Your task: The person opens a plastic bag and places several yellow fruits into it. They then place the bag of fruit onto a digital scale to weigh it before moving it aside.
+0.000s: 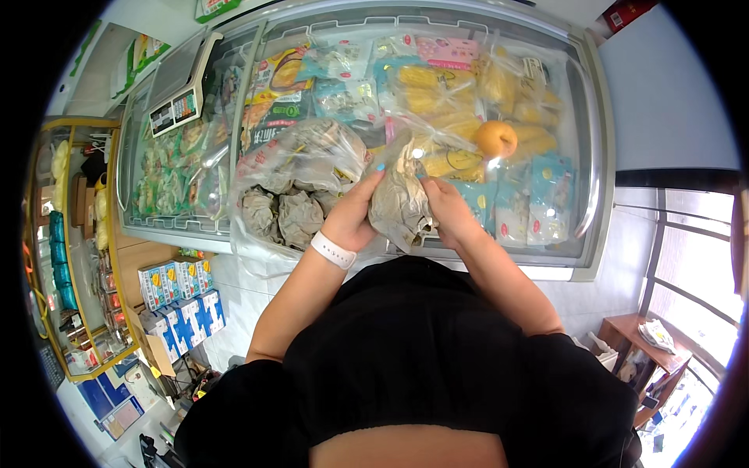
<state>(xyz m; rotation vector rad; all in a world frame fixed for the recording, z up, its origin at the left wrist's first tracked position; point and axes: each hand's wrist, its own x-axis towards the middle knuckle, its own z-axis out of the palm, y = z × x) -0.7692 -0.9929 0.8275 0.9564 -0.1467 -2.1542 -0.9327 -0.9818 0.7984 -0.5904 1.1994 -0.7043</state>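
A crumpled brown paper wrapper (398, 202) is held between my two hands above the front part of the freezer's glass top. My left hand (353, 212), with a white watch band at the wrist, grips its left side. On the opposite side my right hand (449, 207) pinches the upper edge of the paper. What the wrapper holds inside is hidden. To the left lies a clear plastic bag (310, 155), its mouth towards me, with several paper-wrapped bundles (299, 217) in it. A bare orange-yellow round fruit (496, 139) rests on the glass beyond my right hand.
Under the glass of the chest freezer (603, 234) are bagged corn (436, 93) and several food packets. A weighing scale (181, 88) stands on its left part. At lower left are stacked cartons (187, 322) and a yellow-framed display case (114, 234); a wooden cabinet (638, 339) stands at right.
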